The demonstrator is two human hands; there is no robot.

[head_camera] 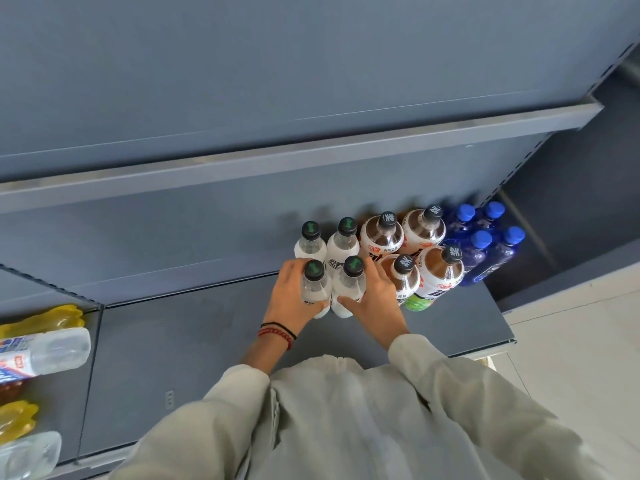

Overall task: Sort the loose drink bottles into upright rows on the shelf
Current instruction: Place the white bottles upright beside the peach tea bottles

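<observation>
On the grey shelf (194, 344) stand upright rows of bottles. Several blue bottles (481, 251) stand at the far right, and several brown-drink bottles with black caps (440, 271) are left of them. Two white bottles (311, 242) with dark caps stand at the back. My left hand (289, 299) wraps the front-left white bottle (314, 289). My right hand (372, 299) grips the front-right white bottle (348, 289). Both held bottles are upright and side by side on the shelf.
On the neighbouring shelf section at the far left lie loose bottles: yellow ones (45, 320), a clear one with a blue and white label (45, 351) and another clear one (27, 455). An upper shelf edge (311, 157) runs above. Pale floor (571, 341) is at the right.
</observation>
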